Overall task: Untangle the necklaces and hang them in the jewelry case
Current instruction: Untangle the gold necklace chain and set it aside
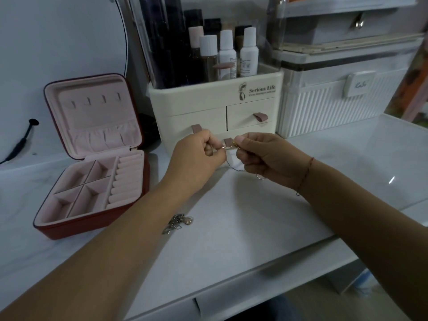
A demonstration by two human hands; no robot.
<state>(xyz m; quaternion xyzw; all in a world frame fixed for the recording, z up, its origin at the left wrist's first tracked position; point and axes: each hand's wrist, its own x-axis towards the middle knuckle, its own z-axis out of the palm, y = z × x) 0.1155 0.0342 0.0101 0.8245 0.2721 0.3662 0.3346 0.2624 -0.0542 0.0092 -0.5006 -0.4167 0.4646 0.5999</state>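
Necklace (232,167) is held above the table (254,216), near the open case (92,228): left hand (199,156) and right hand (261,156) each pinch it. Pulling too hard could tighten a knot or snap it.

Jewelry case (92,220) left on table (254,228), organizer (196,100) behind ctr, necklace pile (177,222) right of case.

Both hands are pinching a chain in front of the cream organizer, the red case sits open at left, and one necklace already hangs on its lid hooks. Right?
Not quite. The head view shows the lid hooks of the red case all bare; no necklace hangs there. The rest stands: left hand and right hand pinch the chain before the cream organizer.
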